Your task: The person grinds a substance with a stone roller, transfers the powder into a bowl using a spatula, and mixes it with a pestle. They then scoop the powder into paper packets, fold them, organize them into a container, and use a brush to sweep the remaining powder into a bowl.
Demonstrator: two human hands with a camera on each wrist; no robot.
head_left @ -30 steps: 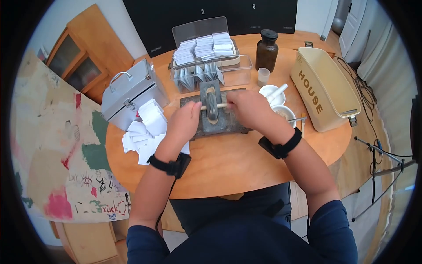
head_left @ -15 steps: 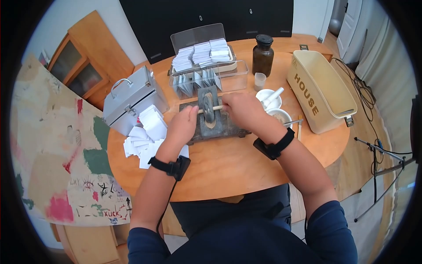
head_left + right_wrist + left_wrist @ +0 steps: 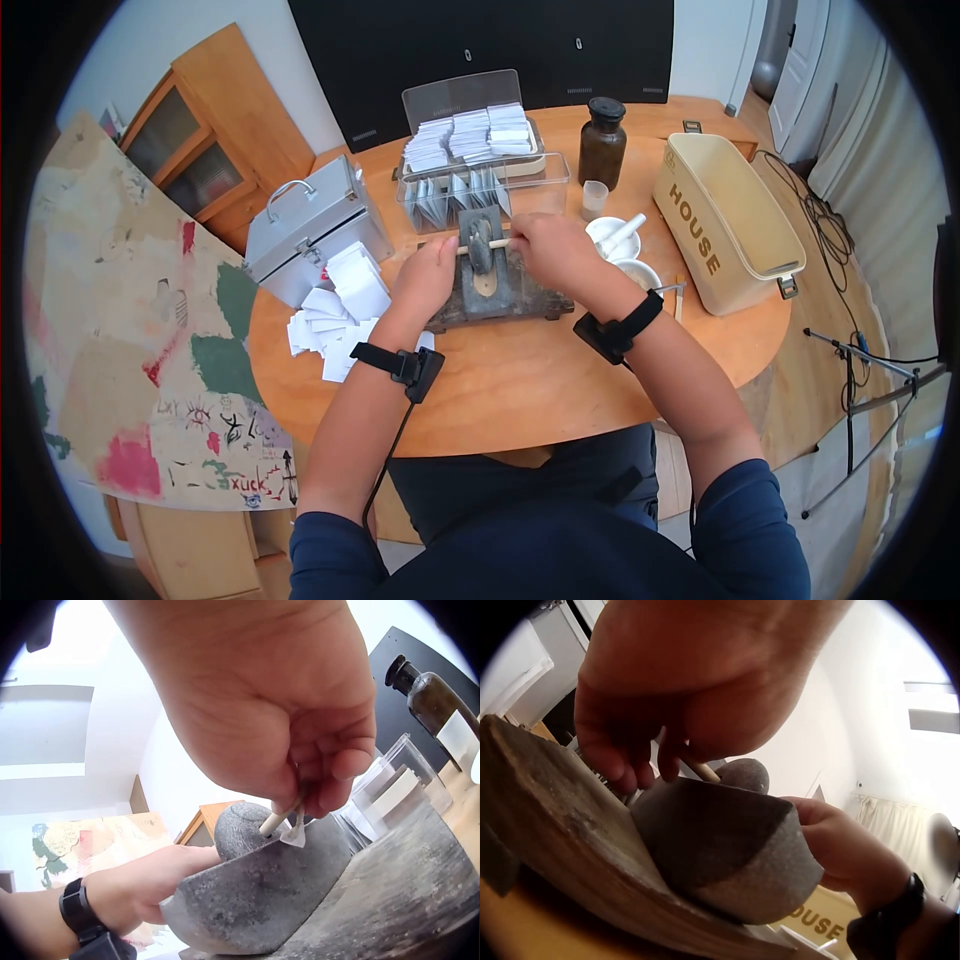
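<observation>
A grey stone wheel (image 3: 481, 248) stands in the hollow of a boat-shaped stone trough (image 3: 485, 285), with a pale wooden rod through its middle. My left hand (image 3: 425, 275) grips the rod's left end, and my right hand (image 3: 555, 250) grips its right end. In the right wrist view the rod (image 3: 274, 823) enters the wheel (image 3: 240, 831) just above the trough's rim (image 3: 255, 900), and a small white tag hangs by my right fingers. The left wrist view shows the wheel (image 3: 745, 775) beyond the trough (image 3: 727, 847). A dark, worn board (image 3: 450, 316) lies beneath the trough.
White papers (image 3: 335, 315) and a silver case (image 3: 318, 225) are at the left. Behind stand clear bins of packets (image 3: 470, 140) and a brown bottle (image 3: 603, 145). White bowls (image 3: 612, 240) and the HOUSE bin (image 3: 700, 225) are at the right.
The wheel, rod and both hands have shifted toward the trough's far end, leaving more of the near hollow uncovered. The head view has also shifted slightly.
</observation>
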